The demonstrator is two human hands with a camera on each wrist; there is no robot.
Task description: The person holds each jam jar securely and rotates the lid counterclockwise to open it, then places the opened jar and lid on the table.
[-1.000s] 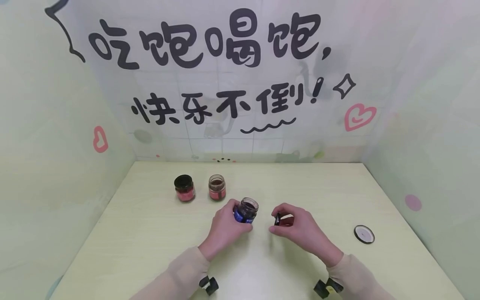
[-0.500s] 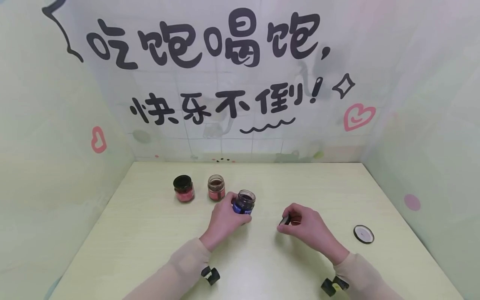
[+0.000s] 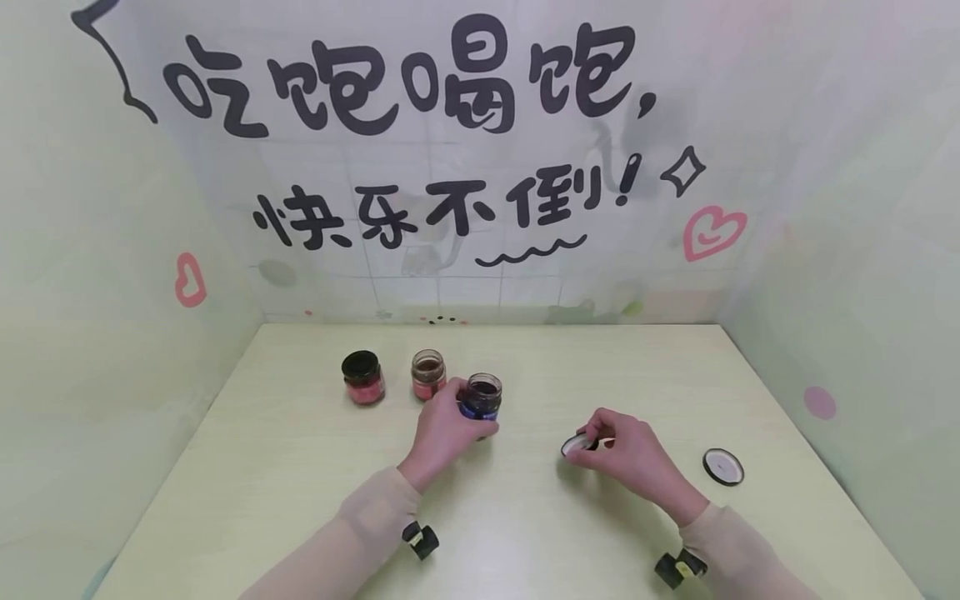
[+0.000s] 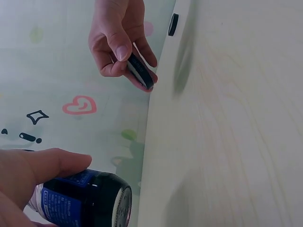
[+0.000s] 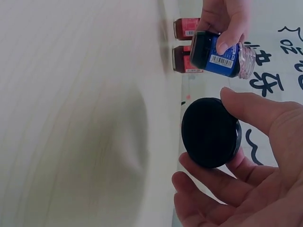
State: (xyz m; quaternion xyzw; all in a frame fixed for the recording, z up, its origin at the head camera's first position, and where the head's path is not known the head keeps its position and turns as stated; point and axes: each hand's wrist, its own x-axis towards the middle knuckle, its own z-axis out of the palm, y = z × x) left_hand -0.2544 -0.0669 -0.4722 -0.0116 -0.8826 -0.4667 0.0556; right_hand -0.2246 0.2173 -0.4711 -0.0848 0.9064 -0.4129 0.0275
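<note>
My left hand (image 3: 442, 429) grips an open glass jar with a blue label (image 3: 482, 398), dark inside, its mouth upward. In the left wrist view the base of that blue-labelled jar (image 4: 90, 198) shows above the table. My right hand (image 3: 633, 454) pinches a round black lid (image 3: 579, 446) by its rim between thumb and fingers, its pale inner side facing up. Seen from the right wrist, the lid's black top (image 5: 210, 132) faces the table and stays apart from it.
Left of the held jar stand an open red-labelled jar (image 3: 428, 375) and a red-labelled jar with a black lid (image 3: 363, 377). A second lid (image 3: 723, 467) lies inner side up on the table (image 3: 315, 467) at the right. A printed wall (image 3: 495, 292) borders the back.
The left hand has carried the blue-labelled jar away from me and slightly left, closer to the open red-labelled jar. My right hand has shifted right and turned the lid from edge-on to inner side up.
</note>
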